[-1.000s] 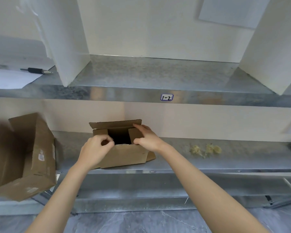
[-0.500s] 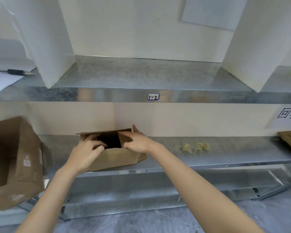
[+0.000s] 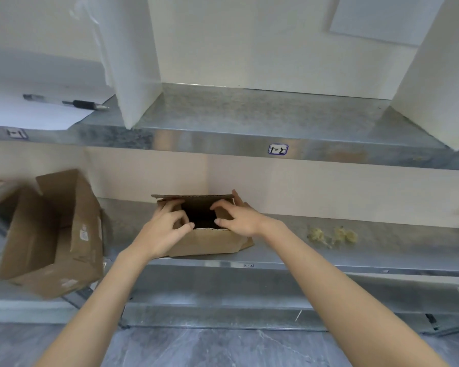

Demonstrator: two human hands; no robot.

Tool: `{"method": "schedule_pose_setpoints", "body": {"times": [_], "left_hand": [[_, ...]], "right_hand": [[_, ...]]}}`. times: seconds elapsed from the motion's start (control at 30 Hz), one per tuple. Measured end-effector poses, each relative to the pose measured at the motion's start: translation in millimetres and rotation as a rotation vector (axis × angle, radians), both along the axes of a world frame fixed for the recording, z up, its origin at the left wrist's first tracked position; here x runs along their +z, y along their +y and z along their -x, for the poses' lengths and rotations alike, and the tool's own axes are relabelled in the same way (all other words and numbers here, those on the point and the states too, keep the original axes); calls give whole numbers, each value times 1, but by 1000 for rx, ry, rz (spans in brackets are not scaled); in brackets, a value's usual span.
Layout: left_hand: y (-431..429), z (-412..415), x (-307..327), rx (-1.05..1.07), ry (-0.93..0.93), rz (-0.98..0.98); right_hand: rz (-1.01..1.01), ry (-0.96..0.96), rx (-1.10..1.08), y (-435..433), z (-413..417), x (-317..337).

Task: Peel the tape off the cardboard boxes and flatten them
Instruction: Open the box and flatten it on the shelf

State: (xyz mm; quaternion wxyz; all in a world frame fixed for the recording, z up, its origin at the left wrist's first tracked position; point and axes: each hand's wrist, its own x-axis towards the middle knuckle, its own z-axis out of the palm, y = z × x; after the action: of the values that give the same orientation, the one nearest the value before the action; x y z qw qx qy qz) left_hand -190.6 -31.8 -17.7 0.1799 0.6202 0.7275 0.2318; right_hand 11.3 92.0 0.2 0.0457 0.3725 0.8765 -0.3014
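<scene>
Head view: small box (image 3: 204,241) is lying crosswise dead ahead on shelf (image 3: 289,245), left hand (image 3: 162,231) and right hand (image 3: 240,222) gripping its opposite end flaps (both equally near).

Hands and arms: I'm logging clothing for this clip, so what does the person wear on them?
Nothing shows. The left arm and right arm are bare from the frame's bottom edge to the wrists, no sleeve in view. The left hand and right hand have no gloves, watch or bracelet.

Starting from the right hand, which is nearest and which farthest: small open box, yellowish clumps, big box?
1. small open box, held by the right hand.
2. yellowish clumps, rightward on the shelf.
3. big box, far left.
</scene>
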Motion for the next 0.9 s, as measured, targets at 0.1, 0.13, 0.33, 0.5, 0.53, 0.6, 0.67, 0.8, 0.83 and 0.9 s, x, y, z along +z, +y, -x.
{"method": "schedule_pose_setpoints", "body": {"times": [0.1,0.13,0.33,0.5,0.53,0.6,0.67,0.8,0.83,0.9], "left_hand": [[-6,3,-1,-16,-81,-95],[-7,4,-2,-19,-95,-111],[-9,10,0,-40,36,6],[-8,10,-1,13,-21,-171],[-8,11,-2,24,-51,-220],[-8,13,-3,37,-134,-299],[-12,16,-3,49,-193,-331],[-21,28,-8,49,-242,-296],[-23,32,-10,45,-257,-274],[-25,39,-14,38,-251,-241]], "right_hand": [[-16,144,-51,-1,-2,4],[-20,200,-73,-2,-3,7],[-12,303,-163,-2,-8,15],[29,286,-167,-3,-13,20],[44,297,-170,-3,-15,20],[97,316,-181,-3,-20,19],[140,339,-203,-2,-23,17],[171,413,-285,0,-28,19],[187,417,-302,0,-29,20],[216,411,-311,0,-29,20]]}}
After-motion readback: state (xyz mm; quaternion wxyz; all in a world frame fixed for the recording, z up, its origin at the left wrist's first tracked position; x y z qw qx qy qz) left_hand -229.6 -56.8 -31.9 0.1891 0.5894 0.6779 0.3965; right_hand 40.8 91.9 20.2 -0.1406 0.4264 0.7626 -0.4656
